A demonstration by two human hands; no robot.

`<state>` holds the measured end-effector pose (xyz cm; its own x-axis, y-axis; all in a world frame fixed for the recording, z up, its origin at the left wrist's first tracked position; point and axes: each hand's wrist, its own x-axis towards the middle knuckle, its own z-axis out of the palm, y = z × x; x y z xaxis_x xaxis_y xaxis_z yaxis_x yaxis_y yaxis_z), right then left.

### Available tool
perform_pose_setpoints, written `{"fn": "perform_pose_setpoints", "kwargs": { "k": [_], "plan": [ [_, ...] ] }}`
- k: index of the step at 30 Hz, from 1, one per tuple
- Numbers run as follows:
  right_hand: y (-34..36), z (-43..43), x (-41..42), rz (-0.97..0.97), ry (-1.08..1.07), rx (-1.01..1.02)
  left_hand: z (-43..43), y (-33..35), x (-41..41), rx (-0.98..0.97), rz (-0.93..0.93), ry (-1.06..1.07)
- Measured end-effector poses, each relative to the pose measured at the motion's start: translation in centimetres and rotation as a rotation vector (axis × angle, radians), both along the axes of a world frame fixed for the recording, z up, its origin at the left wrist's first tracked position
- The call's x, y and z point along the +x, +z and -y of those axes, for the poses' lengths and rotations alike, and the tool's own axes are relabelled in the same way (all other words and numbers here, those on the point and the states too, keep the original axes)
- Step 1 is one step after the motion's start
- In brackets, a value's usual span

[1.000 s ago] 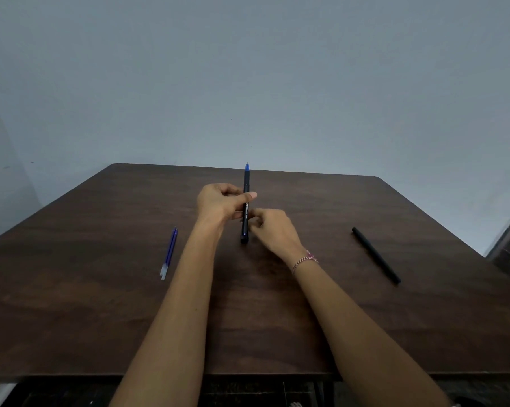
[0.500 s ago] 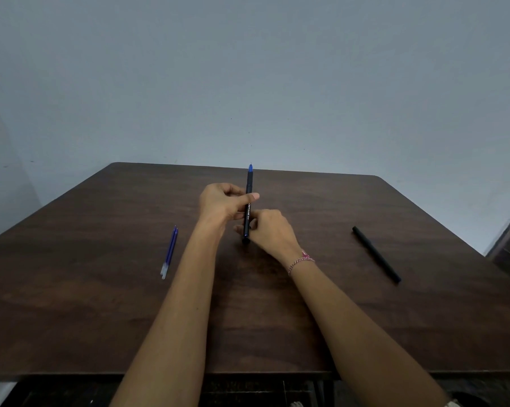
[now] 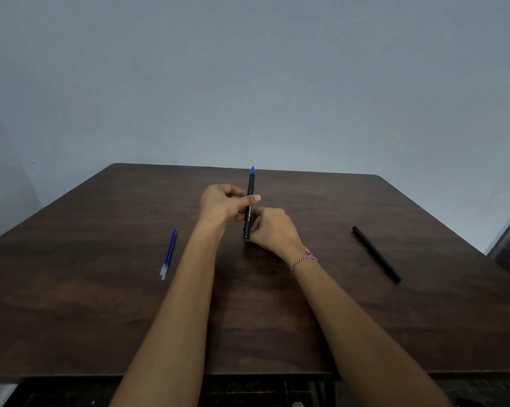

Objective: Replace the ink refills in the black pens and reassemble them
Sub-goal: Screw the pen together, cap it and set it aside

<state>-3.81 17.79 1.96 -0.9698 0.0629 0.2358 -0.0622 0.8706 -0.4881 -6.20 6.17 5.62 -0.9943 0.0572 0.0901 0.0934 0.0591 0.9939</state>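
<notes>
Both hands are holding one black pen upright over the middle of the brown table, blue tip pointing up. The left hand is curling around the upper barrel, thumb pressing across it. The right hand is pinching the bottom end, fingers together. Two blue refills are lying side by side off to the left, and another black pen is sitting well apart on the right.
</notes>
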Motion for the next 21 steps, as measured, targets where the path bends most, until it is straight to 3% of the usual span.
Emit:
{"fn": "perform_pose_setpoints", "kwargs": {
  "k": [9,18,21],
  "plan": [
    [0.9,-2.1,0.1,-0.055,-0.157,-0.257,0.0,0.0,0.1,-0.024,-0.005,-0.015],
    [2.1,-4.3,0.2,-0.085,-0.132,-0.956,-0.1,-0.3,0.2,-0.068,0.048,-0.085],
    [2.2,-4.7,0.2,-0.101,-0.111,-1.091,-0.1,-0.3,0.3,-0.11,0.068,-0.138]
  ]
}}
